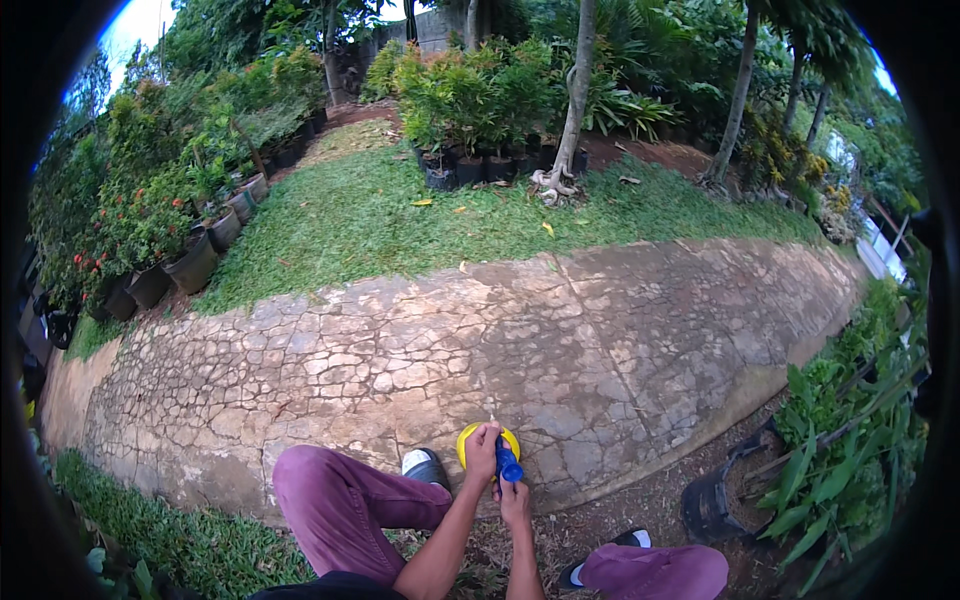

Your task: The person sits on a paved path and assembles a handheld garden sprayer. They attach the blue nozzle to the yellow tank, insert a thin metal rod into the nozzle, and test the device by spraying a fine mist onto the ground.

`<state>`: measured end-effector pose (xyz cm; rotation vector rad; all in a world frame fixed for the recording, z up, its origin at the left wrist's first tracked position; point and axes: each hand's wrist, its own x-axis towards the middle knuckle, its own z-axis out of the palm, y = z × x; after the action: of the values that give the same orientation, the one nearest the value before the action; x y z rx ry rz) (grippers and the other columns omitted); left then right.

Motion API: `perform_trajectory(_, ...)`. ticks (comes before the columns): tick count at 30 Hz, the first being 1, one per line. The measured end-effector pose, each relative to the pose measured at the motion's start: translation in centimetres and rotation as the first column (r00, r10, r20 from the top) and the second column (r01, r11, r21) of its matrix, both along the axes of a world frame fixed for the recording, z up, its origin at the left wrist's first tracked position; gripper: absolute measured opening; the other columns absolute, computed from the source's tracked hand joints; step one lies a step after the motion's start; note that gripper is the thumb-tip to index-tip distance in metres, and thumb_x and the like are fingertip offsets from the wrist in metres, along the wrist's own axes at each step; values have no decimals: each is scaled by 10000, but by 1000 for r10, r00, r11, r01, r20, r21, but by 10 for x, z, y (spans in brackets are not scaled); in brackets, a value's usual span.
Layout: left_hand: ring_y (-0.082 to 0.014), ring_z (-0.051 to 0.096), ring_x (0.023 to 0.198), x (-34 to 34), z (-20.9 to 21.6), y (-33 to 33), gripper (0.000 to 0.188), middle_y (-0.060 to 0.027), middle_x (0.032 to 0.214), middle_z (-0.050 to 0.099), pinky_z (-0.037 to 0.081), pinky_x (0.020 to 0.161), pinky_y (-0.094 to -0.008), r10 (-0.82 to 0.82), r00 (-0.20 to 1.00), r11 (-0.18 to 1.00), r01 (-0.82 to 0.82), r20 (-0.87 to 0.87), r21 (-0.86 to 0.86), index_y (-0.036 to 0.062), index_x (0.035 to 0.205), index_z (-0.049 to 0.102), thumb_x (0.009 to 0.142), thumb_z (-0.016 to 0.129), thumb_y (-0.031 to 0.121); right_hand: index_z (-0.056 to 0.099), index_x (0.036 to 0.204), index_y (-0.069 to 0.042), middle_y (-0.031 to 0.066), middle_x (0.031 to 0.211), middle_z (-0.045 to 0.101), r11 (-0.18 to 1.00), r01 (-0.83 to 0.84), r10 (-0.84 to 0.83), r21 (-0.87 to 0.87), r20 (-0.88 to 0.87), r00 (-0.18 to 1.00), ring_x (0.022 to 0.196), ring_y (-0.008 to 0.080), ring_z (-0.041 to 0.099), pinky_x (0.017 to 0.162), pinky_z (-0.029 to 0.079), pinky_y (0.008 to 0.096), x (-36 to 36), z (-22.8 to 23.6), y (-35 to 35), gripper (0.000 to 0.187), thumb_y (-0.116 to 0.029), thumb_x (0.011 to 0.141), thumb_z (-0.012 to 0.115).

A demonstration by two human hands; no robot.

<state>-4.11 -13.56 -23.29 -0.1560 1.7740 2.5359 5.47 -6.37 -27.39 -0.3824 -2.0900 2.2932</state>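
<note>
The person's left hand [482, 455] and right hand [515, 503] are at a blue cylindrical object [509, 464], the left farther forward, with a yellow round object [512, 440] behind them, between a left leg in purple trousers [340, 510] and a right leg in purple trousers [655, 572]. Ahead, a cracked grey-brown stone path [370, 350] crosses from left to right, and beyond it a green grass lawn [310, 220] reaches to leafy shrubs in black pots [470, 110], just left of a slender grey tree trunk [576, 95]. Brown flowerpots [190, 265] line the lawn's left side; a black round planter [705, 505] stands at near right, beside long-leaved green plants [825, 470].
</note>
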Motion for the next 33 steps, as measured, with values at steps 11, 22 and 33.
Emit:
perform_trajectory(11, -81, 531, 524, -2, -5, 0, 269, -33, 618, 590, 422, 510, -213, -31, 999, 999, 30, -26, -17, 53, 857, 571, 959, 501, 291, 556, 744, 1, 11, 603, 508, 999, -1, -1, -44, -48, 999, 545, 92, 469, 500, 359, 254, 0, -1, 1, 525, -479, 939, 471)
perform_trajectory(22, -72, 556, 635, -5, 7, -22, 316, -28, 724, 628, 449, 608, -207, -209, 976, 969, 215, 65, -121, 40, 966, 597, 970, 487, 337, 576, 765, 6, 24, 618, 533, 999, -11, 4, -53, -128, 992, 576, 100, 493, 522, 378, 271, 3, -2, -13, 507, -463, 936, 486)
perform_trajectory(33, -91, 588, 728, 8, 3, -16, 311, -58, 836, 639, 459, 690, -216, 66, 998, 996, -67, -12, -56, 13, 1148, 566, 976, 480, 258, 584, 777, 9, 18, 623, 535, 988, -99, 100, 118, -2, 995, 586, 109, 487, 552, 389, 284, 2, 4, -12, 538, -494, 929, 471)
